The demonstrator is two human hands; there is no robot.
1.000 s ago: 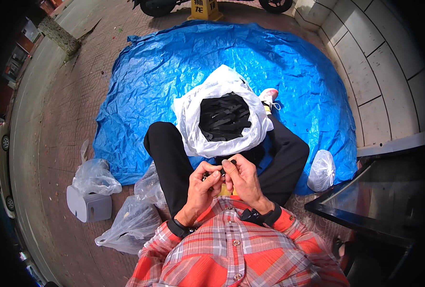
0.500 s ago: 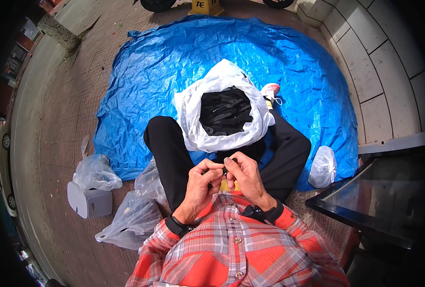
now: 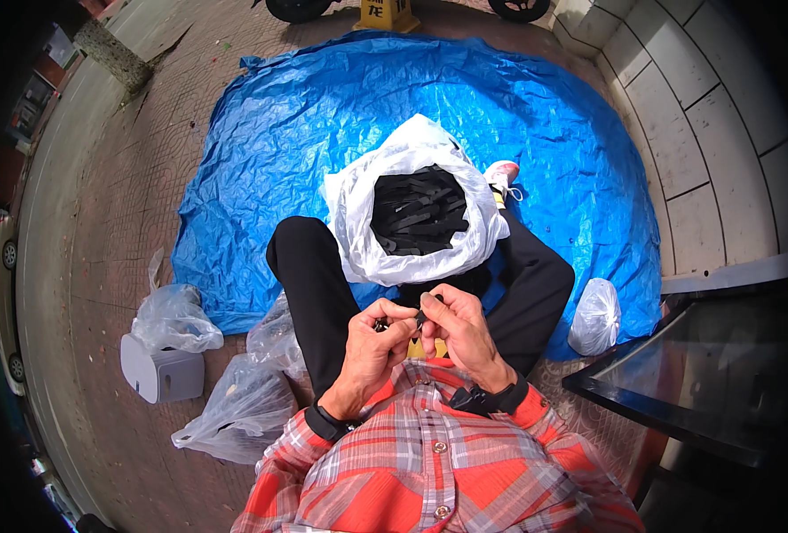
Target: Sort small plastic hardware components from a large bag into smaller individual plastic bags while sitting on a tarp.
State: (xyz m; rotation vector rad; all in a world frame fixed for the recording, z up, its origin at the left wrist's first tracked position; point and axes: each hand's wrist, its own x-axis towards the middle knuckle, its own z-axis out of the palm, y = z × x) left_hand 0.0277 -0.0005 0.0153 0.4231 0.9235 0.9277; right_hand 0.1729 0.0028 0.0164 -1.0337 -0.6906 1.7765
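Observation:
My left hand [image 3: 372, 351] and my right hand [image 3: 465, 333] meet in front of my shirt, fingers pinched close together. Between their fingertips is a small black piece [image 3: 422, 314], mostly covered, so its exact kind does not show. Another dark bit [image 3: 381, 325] pokes out by the left fingers. Just beyond my hands, between my legs, stands a white plastic bag [image 3: 351, 250] with its mouth rolled wide. Many flat black strips [image 3: 419, 211] fill it.
A crumpled blue tarp [image 3: 261, 151] spreads under the bag and my legs. At left lie clear plastic bags [image 3: 238, 413] and a pale grey box [image 3: 165, 373]. To the right are a tied white bag [image 3: 596, 318], a dark-framed glass panel [image 3: 669, 377] and a tiled wall [image 3: 678, 133].
My hands stay together at nearly the same spot. Their fingertips have shifted slightly, and more of the black piece shows between them. The white bag has not moved.

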